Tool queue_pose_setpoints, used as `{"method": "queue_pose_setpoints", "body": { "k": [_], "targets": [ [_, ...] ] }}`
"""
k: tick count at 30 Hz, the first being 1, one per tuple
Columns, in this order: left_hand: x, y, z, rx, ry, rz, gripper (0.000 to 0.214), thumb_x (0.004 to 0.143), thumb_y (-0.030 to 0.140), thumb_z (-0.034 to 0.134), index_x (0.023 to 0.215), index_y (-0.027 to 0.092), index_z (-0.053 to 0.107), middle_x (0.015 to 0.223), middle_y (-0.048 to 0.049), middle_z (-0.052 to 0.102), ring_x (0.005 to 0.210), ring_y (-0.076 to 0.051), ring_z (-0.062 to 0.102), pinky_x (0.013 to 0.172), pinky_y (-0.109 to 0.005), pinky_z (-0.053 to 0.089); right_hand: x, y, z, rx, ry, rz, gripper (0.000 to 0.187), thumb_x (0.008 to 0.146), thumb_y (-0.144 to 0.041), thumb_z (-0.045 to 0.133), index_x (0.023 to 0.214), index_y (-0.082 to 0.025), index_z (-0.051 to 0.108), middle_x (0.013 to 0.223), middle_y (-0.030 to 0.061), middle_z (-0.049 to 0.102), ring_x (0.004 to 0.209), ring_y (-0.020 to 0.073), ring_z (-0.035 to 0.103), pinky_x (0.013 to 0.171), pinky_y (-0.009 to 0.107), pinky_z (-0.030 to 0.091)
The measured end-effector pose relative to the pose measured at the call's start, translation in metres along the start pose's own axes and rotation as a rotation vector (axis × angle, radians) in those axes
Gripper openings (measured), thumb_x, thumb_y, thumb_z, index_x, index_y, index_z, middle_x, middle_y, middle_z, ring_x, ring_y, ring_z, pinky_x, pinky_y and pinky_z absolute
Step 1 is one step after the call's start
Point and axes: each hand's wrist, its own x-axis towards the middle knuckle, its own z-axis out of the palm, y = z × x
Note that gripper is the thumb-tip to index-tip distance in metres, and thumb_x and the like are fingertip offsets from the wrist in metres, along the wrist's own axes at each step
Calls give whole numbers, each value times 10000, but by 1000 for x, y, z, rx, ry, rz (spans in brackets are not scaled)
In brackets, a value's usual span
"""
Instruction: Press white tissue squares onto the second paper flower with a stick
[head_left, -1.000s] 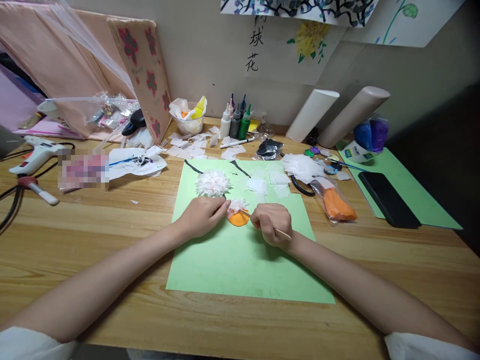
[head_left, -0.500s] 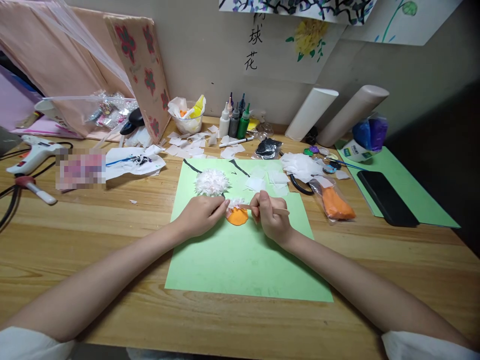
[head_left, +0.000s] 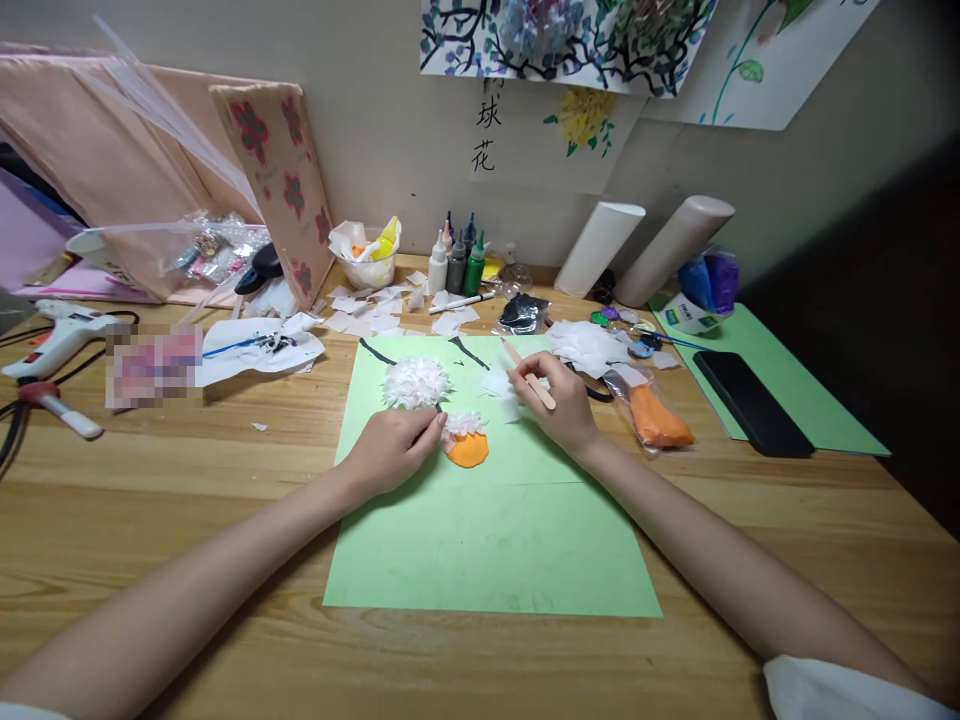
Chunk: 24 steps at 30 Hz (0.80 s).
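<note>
- The orange disc (head_left: 468,452), seen from the head view, lies near the middle of the green sheet (head_left: 487,550), its upper part covered with white tufts (head_left: 463,424).
- The person's left hand (head_left: 394,445) rests on the sheet with fingers drawn together, fingertips at the disc's left edge; I can't tell from here whether they pinch anything.
- The right hand (head_left: 556,405) is closed, thumb and fingers gripping a flat wooden stick (head_left: 541,391), whose far end slants up over some loose white squares (head_left: 495,384); the hand hides part of them.
- Just above the left hand sits a fluffy white ball (head_left: 416,382), with black strips (head_left: 469,354) near the sheet's top edge.
- Crowding the right hand from beyond are a heap of white paper (head_left: 589,343) and, to its right, a clear bag of orange clay (head_left: 660,415).
- Farther right, a black phone (head_left: 750,400) lies on another green sheet (head_left: 832,410).
- Along the back I see paper scraps (head_left: 367,312), a clear tub (head_left: 367,270), small bottles (head_left: 475,268) and a black packet (head_left: 523,313).
- Far left, a white glue gun (head_left: 60,335) lies among dark cords, well apart from both hands.
</note>
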Motion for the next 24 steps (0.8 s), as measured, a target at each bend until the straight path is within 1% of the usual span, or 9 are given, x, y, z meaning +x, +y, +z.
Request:
{"method": "queue_pose_setpoints", "body": {
  "k": [1, 3, 5, 7, 9, 11, 15, 20, 24],
  "targets": [
    [0, 0, 0, 5, 7, 0, 388, 937, 350, 286, 608, 174, 393, 524, 39, 417, 501, -96, 396, 550, -236, 257, 2, 4, 1, -36, -19, -36, 116, 846, -305, 554, 806, -202, 518, 757, 25, 605, 692, 164, 560, 642, 279, 423],
    [0, 0, 0, 15, 20, 1, 389, 937, 348, 286, 605, 174, 389, 522, 39, 419, 497, -96, 396, 548, -237, 255, 3, 10, 4, -88, -69, -95, 132, 800, -287, 615, 848, -201, 526, 832, 43, 618, 775, 188, 570, 694, 299, 440],
    [0, 0, 0, 21, 26, 2, 386, 936, 345, 286, 606, 174, 391, 524, 38, 429, 499, -96, 401, 547, -237, 256, 1, 12, 7, -116, -119, -115, 165, 764, -250, 647, 871, -201, 531, 854, 47, 622, 805, 202, 572, 707, 308, 446],
    [-1, -1, 0, 25, 32, 9, 384, 936, 341, 284, 608, 175, 395, 527, 37, 434, 500, -96, 403, 548, -238, 259, 0, 13, 8, -132, -141, -109, 123, 762, -190, 618, 851, -198, 534, 835, 46, 621, 801, 205, 570, 700, 309, 446],
    [-2, -1, 1, 34, 43, 19, 387, 937, 339, 281, 604, 175, 390, 525, 38, 428, 497, -96, 393, 545, -240, 258, -1, 14, 8, -133, -125, -87, 84, 766, -134, 563, 815, -196, 535, 799, 42, 619, 770, 196, 568, 683, 301, 441],
    [-3, -2, 2, 42, 48, 28, 392, 940, 341, 278, 602, 176, 386, 523, 39, 423, 492, -96, 385, 541, -241, 257, -1, 14, 8, -124, -101, -60, 87, 760, -114, 537, 796, -194, 539, 779, 36, 621, 737, 184, 570, 667, 289, 438],
    [-4, -3, 2, 60, 24, 69, 399, 948, 342, 264, 612, 179, 408, 530, 36, 437, 498, -101, 399, 541, -242, 265, -1, 13, 7, -114, -90, 2, 75, 752, -138, 532, 794, -190, 565, 753, 27, 634, 687, 170, 590, 628, 271, 436],
    [-5, -1, 0, 105, -27, 178, 377, 950, 305, 271, 644, 178, 452, 556, 27, 478, 501, -100, 408, 534, -243, 258, -2, 12, 8, -73, -41, 59, 64, 758, -173, 533, 801, -191, 577, 754, 22, 659, 673, 169, 624, 607, 266, 449],
    [-5, 0, -1, 118, -73, 193, 361, 945, 287, 278, 662, 177, 473, 577, 21, 500, 511, -101, 408, 533, -242, 255, -3, 10, 8, -6, -22, 100, 73, 771, -182, 531, 827, -189, 577, 777, 21, 668, 690, 171, 645, 621, 270, 470]
  ]
}}
